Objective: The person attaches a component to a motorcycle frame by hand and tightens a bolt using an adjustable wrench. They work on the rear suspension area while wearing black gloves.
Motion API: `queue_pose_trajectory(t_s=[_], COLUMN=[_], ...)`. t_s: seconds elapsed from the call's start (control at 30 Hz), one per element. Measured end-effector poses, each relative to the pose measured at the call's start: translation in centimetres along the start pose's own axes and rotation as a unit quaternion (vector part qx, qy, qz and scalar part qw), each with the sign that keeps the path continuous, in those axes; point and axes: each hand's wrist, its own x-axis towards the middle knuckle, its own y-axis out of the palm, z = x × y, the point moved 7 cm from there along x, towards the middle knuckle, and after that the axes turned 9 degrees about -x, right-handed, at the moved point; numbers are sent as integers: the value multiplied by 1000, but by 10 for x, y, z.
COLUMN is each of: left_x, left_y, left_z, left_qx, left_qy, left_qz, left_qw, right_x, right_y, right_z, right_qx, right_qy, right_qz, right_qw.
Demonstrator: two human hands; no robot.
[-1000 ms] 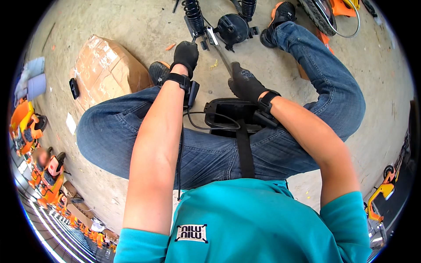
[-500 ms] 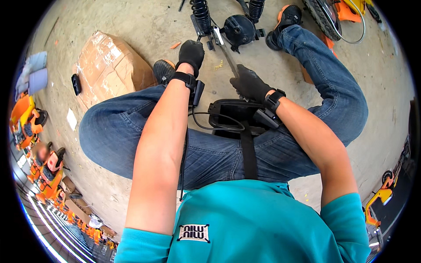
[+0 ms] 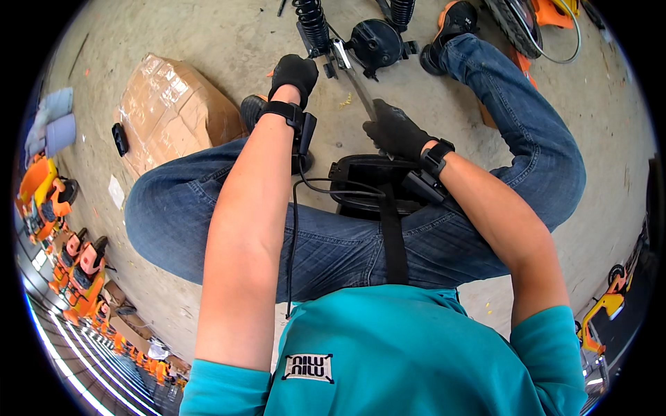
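My right hand (image 3: pixel 397 130), in a black glove, is closed around the lower end of a long silver wrench (image 3: pixel 362 92). The wrench slants up and left, its head at the lower mount beside a black coil-spring shock absorber (image 3: pixel 311 24). To the right of that head is a round black hub (image 3: pixel 377 44). Also gloved in black, my left hand (image 3: pixel 294 73) is curled shut just below and left of the shock absorber's lower end. Its fingers are turned away, so whatever they hold is hidden.
A crumpled cardboard box (image 3: pixel 177 111) lies on the concrete at left. Between my legs rests an open black bin (image 3: pixel 354 170). A tyre (image 3: pixel 515 28) and orange parts stand at upper right. Orange and yellow vehicles (image 3: pixel 83 263) line the left side. A black cable (image 3: pixel 295 229) hangs by my left forearm.
My left hand has shifted slightly left and up, away from the shock absorber's lower end. The right hand and wrench stay almost where they were.
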Motion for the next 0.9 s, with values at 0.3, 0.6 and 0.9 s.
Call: queue_pose_trajectory(t_s=[0.3, 0.6, 0.9], left_x=[18, -4, -25], left_y=[10, -42, 15], left_z=[20, -56, -34], left_qx=[-116, -97, -294], left_qy=[-55, -39, -233], left_qz=[0, 61, -5], left_qw=[992, 993, 927], right_x=[0, -3, -9], right_y=[0, -6, -9], right_z=[2, -1, 15], right_qx=[0, -27, -20], right_qy=[6, 20, 0], right_qz=[7, 2, 37], right_qw=[1000, 999, 999])
